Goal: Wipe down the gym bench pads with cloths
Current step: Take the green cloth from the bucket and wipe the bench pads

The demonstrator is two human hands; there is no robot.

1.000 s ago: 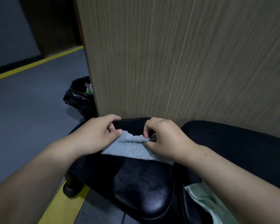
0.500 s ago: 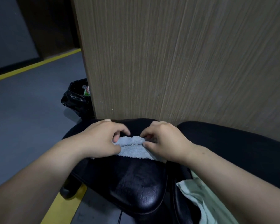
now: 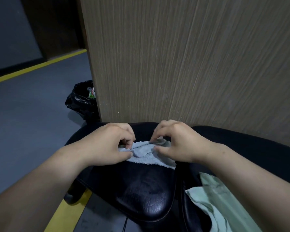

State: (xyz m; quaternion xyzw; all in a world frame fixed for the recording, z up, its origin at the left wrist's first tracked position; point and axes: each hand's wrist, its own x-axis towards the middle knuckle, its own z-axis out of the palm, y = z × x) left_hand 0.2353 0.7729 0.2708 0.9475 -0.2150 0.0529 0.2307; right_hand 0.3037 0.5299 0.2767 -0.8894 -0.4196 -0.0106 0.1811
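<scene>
A pale green cloth [image 3: 224,203] lies near on the right, partly under the right arm. Just left of it is a shiny black seat pad [image 3: 141,195]. A small blue cloth [image 3: 146,154] lies bunched on the far part of this pad. The left hand [image 3: 107,144] pinches its left end and the right hand [image 3: 179,143] pinches its right end. A longer black pad [image 3: 258,153] runs off right. Farther left, a black bin bag [image 3: 80,101] sits by a tall wooden panel [image 3: 191,64].

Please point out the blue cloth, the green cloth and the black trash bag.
blue cloth [image 3: 149,159], head view, flat part near its lower edge.
green cloth [image 3: 213,202], head view, its open middle.
black trash bag [image 3: 77,103], head view, its crinkled front.
</scene>
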